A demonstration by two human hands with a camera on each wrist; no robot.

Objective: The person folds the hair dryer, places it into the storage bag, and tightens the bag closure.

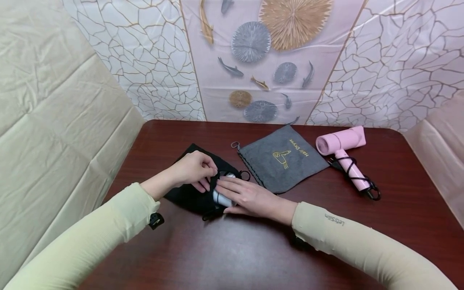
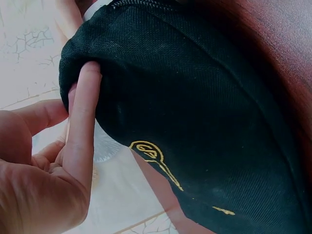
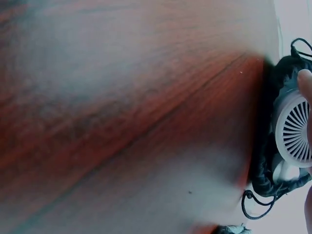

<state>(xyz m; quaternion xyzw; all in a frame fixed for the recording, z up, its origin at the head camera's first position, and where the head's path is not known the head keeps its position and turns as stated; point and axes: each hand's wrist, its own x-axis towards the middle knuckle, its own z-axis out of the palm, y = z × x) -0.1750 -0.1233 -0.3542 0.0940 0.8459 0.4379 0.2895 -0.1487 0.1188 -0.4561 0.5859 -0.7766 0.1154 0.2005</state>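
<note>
A black drawstring bag [image 1: 188, 198] with a gold print [image 2: 148, 150] lies on the table, left of the middle. Its mouth faces right, and part of a white hair dryer [image 1: 222, 199] sticks out of it. In the right wrist view the dryer's round slotted grille [image 3: 292, 130] shows inside the bag's mouth. My left hand [image 1: 195, 168] pinches the cloth at the bag's rim between thumb and fingers. With fingers nearly straight, my right hand [image 1: 250, 196] presses on the end of the dryer. The rest of the dryer is hidden by the bag.
Behind and to the right lies a flat grey drawstring bag [image 1: 262, 163] printed "Hair Dryer". Farther right is a pink hair dryer [image 1: 342, 141], its black cord [image 1: 351, 169] wound round the handle. Patterned cloth [image 1: 250, 100] hangs behind the dark red-brown table [image 1: 253, 249].
</note>
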